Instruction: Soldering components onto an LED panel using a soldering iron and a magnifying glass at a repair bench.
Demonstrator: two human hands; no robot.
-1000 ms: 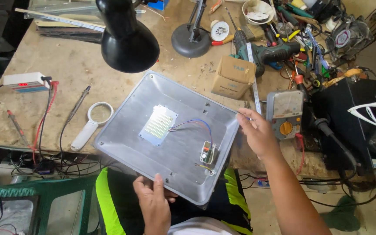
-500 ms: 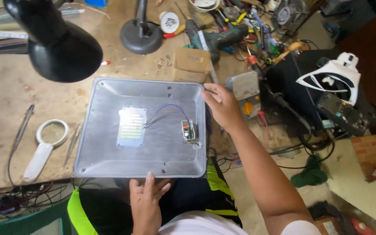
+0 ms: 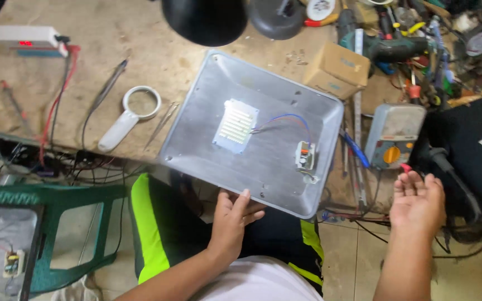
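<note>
Grey, shallow metal lamp housing point(image 3: 263, 161), rounded at the corners, is propped half on the worn wooden workbench point(image 3: 157, 56) and half over the lap, tilted toward the wearer. Inside it, a small white LED board point(image 3: 235, 125) is joined by thin red and blue wires point(image 3: 285, 120) to a small driver module point(image 3: 304, 156) near the right wall. The near rim is gripped by the left hand point(image 3: 231, 223), thumb over the edge and fingers curled beneath. The right hand point(image 3: 417, 203) is held clear of the housing, palm up, fingers spread and holding nothing. The step in hand reads as an inspection of the wiring; a steady left-hand hold is called for before the right hand is brought in. Just beside the housing, a grey multimeter with an orange dial point(image 3: 393, 134) and a tan cardboard box point(image 3: 338, 69) are seen.
</note>
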